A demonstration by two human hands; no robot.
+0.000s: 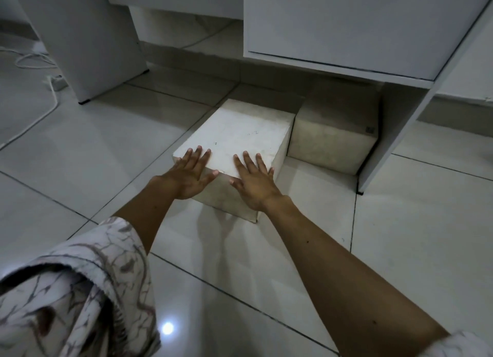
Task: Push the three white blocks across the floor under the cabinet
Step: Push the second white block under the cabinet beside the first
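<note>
A white block [240, 132] sits on the tiled floor in the middle of the view, in front of the white cabinet [346, 26]. My left hand [190, 174] lies flat on the block's near left edge, fingers spread over the top. My right hand [254, 182] presses flat on its near right edge, fingers on the top face. A second white block [333, 140] stands to the right of the first, touching it, partly under the cabinet's raised bottom. I see only two blocks.
The cabinet's side panel [394, 132] stands on the floor just right of the second block. A white furniture leg [88, 36] rises at the left. A white cable and power strip [53, 82] lie on the floor at far left.
</note>
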